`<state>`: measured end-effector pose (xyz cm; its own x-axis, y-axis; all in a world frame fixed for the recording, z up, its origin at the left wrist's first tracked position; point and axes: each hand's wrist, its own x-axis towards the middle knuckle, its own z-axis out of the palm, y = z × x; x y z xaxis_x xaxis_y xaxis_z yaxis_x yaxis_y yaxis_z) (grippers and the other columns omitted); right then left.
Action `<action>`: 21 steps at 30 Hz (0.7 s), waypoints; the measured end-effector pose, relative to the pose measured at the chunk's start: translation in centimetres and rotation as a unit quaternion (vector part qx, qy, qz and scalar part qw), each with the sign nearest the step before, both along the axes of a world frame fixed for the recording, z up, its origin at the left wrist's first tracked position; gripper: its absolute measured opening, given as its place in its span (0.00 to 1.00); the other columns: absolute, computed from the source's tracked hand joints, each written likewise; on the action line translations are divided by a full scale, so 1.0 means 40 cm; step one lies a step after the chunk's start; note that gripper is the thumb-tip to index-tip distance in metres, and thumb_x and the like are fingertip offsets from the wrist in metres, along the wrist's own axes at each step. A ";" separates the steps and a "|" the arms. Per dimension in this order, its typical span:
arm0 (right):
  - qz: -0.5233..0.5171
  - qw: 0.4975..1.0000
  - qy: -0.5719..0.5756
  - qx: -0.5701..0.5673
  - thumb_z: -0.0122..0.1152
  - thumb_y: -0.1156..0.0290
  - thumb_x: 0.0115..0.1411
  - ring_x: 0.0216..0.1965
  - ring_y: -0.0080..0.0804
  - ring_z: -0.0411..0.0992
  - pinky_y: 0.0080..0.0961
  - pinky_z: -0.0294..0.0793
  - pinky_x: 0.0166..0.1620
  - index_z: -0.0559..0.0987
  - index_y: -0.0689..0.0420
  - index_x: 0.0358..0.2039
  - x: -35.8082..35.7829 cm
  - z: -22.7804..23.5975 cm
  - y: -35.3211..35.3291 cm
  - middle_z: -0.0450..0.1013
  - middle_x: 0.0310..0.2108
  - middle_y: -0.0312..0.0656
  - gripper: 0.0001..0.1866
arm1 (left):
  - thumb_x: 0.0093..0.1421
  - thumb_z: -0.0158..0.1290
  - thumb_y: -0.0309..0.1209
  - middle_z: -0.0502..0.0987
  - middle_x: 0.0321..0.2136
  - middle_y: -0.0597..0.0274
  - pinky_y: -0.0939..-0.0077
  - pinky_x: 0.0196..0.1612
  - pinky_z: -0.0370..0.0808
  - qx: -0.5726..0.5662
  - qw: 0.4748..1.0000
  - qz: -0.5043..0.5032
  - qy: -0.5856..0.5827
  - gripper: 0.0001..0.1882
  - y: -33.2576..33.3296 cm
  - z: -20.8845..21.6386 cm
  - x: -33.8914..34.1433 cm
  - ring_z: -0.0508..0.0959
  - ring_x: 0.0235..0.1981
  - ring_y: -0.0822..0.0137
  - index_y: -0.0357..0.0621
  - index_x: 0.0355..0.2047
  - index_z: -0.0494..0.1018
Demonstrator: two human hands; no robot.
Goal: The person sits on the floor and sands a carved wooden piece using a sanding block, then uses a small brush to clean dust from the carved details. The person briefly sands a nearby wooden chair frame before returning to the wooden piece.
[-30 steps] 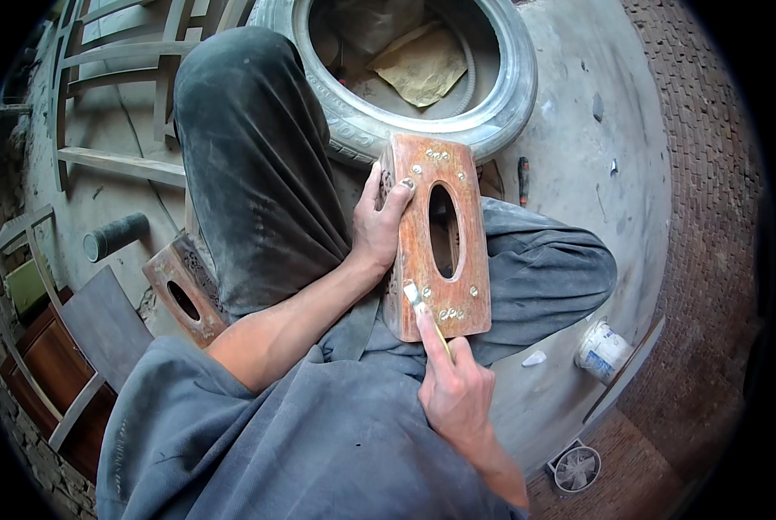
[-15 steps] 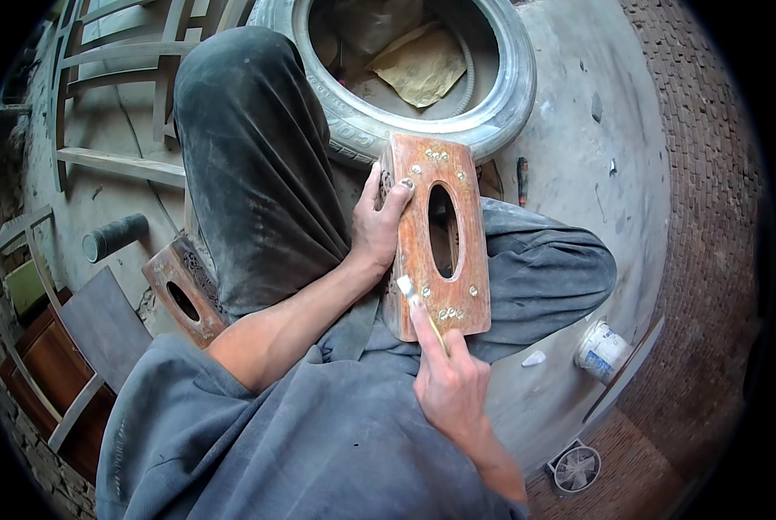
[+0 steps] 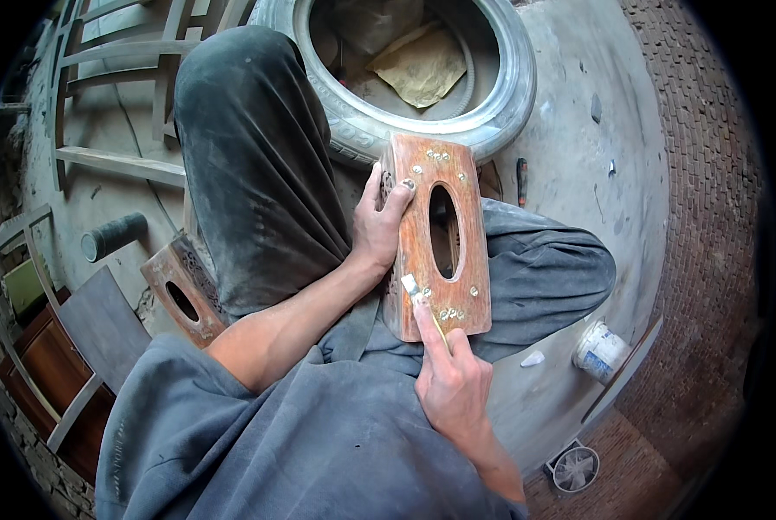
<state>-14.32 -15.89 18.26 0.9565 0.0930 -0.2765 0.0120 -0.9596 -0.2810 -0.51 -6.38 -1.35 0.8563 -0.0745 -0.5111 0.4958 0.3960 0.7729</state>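
A reddish-brown wooden tissue box [image 3: 473,234] with an oval opening and small pale inlaid spots rests tilted on my lap. My left hand [image 3: 377,221] grips its upper left side, thumb on the top face and fingers round the carved side. In my right hand [image 3: 453,373] is a thin brush [image 3: 409,284] with a yellow handle and a flat whitish tip. That tip lies over the lower left of the top face, close to an inlaid spot; I cannot tell whether it touches. The index finger stretches along the brush.
A second wooden tissue box [image 3: 182,299] lies left of my raised knee, near a dark cylinder [image 3: 115,237]. Ahead is a dusty tire [image 3: 518,78] with brown paper inside. A screwdriver [image 3: 522,182] and white tub [image 3: 602,351] are at right; wooden frames [image 3: 119,165] stand left.
The brush tip and right hand have shifted very slightly to the right on the box. My left hand and the box stay almost still.
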 end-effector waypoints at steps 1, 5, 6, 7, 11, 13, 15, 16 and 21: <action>0.006 1.000 0.000 -0.005 0.63 0.83 0.55 0.18 0.40 0.71 0.40 0.73 0.22 0.78 0.47 0.69 -0.002 0.002 0.001 0.62 0.26 0.41 0.39 | 0.67 0.57 0.49 0.70 0.69 0.38 0.66 0.71 0.65 0.004 1.000 0.003 0.002 0.49 -0.003 -0.007 -0.004 0.72 0.68 0.57 0.26 0.76 0.55; -0.010 1.000 0.010 -0.004 0.64 0.84 0.58 0.20 0.41 0.69 0.39 0.70 0.25 0.80 0.48 0.68 -0.018 0.021 0.002 0.64 0.26 0.41 0.36 | 0.66 0.57 0.50 0.70 0.68 0.38 0.66 0.71 0.66 0.013 1.000 0.009 -0.004 0.49 -0.009 -0.005 -0.001 0.72 0.68 0.56 0.25 0.76 0.55; -0.008 1.000 0.006 -0.003 0.64 0.83 0.58 0.20 0.41 0.69 0.39 0.70 0.25 0.80 0.48 0.68 -0.003 0.013 0.001 0.64 0.26 0.41 0.35 | 0.67 0.57 0.50 0.70 0.68 0.38 0.66 0.71 0.66 0.017 1.000 0.005 0.000 0.49 -0.008 -0.007 -0.002 0.72 0.68 0.56 0.25 0.76 0.55; -0.007 1.000 0.002 -0.003 0.64 0.83 0.58 0.20 0.41 0.69 0.39 0.70 0.25 0.80 0.48 0.68 0.004 0.007 0.001 0.64 0.26 0.41 0.35 | 0.67 0.57 0.50 0.71 0.68 0.38 0.66 0.71 0.66 0.021 1.000 0.001 0.003 0.49 -0.005 -0.009 -0.002 0.72 0.68 0.56 0.26 0.76 0.55; -0.006 1.000 0.018 -0.006 0.64 0.83 0.57 0.19 0.41 0.70 0.40 0.73 0.24 0.79 0.48 0.68 -0.017 0.019 -0.002 0.63 0.26 0.41 0.37 | 0.67 0.58 0.50 0.71 0.68 0.39 0.66 0.71 0.66 0.000 1.000 0.021 0.002 0.49 -0.010 -0.007 -0.006 0.73 0.68 0.57 0.27 0.76 0.56; -0.017 1.000 0.012 -0.003 0.65 0.83 0.59 0.20 0.42 0.69 0.39 0.71 0.26 0.81 0.48 0.67 0.006 0.018 0.006 0.63 0.26 0.41 0.34 | 0.67 0.58 0.50 0.72 0.68 0.41 0.66 0.70 0.67 -0.002 1.000 0.022 0.001 0.48 -0.013 -0.005 -0.005 0.73 0.67 0.57 0.28 0.76 0.57; -0.014 1.000 0.007 -0.007 0.66 0.83 0.59 0.20 0.42 0.69 0.39 0.71 0.26 0.81 0.48 0.67 0.007 0.016 0.004 0.64 0.26 0.41 0.34 | 0.67 0.58 0.50 0.73 0.67 0.41 0.67 0.70 0.67 0.006 1.000 0.020 0.003 0.47 -0.011 -0.007 -0.006 0.74 0.67 0.58 0.29 0.76 0.57; -0.013 1.000 0.005 -0.009 0.66 0.83 0.59 0.20 0.42 0.69 0.39 0.71 0.26 0.81 0.49 0.67 0.008 0.015 0.004 0.64 0.26 0.41 0.34 | 0.67 0.58 0.50 0.73 0.67 0.42 0.67 0.70 0.67 0.015 1.000 0.016 0.005 0.47 -0.011 -0.011 -0.008 0.74 0.67 0.58 0.30 0.76 0.58; -0.005 1.000 0.000 -0.010 0.64 0.83 0.58 0.19 0.42 0.72 0.41 0.73 0.24 0.78 0.47 0.69 0.006 0.001 0.000 0.64 0.26 0.42 0.37 | 0.67 0.58 0.49 0.73 0.67 0.42 0.67 0.69 0.68 -0.028 0.999 0.022 -0.015 0.47 -0.012 -0.002 -0.002 0.74 0.66 0.59 0.29 0.76 0.58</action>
<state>-14.07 -15.90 18.31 0.9573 0.0786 -0.2783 0.0031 -0.9651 -0.2619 -0.58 -6.85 -1.45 0.8738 -0.0642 -0.4820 0.4546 0.4597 0.7629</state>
